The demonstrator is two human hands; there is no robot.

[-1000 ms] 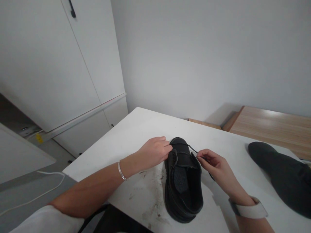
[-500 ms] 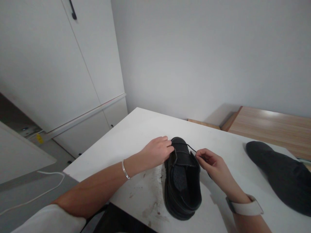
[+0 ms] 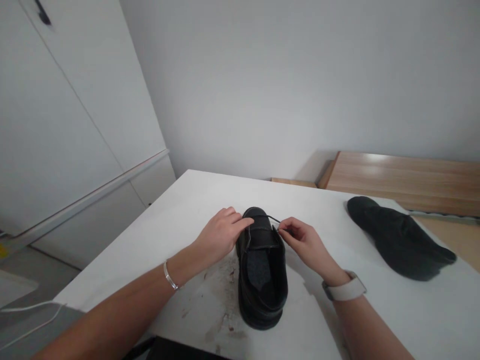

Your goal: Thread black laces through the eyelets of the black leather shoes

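Note:
A black shoe (image 3: 263,280) stands upright on the white table, its toe pointing away from me and its opening facing me. My left hand (image 3: 224,231) grips the shoe's left front side, with the thumb laid over the top near the tongue. A thin black shoelace (image 3: 273,218) runs across the front of the shoe to the right. Beside the right flap, my right hand (image 3: 302,243) pinches this lace between thumb and fingers. Part of the lace is hidden inside that hand.
A black cloth item like a cap (image 3: 397,237) lies on the white table (image 3: 195,200) at the right. Brown smudges mark the surface left of the shoe. Wooden furniture (image 3: 405,172) stands behind at the right, white cabinets (image 3: 75,135) at the left.
My view has turned to the right, so everything sits further left. The right hand has come closer to the shoe's right flap. My left thumb now extends over the shoe's top.

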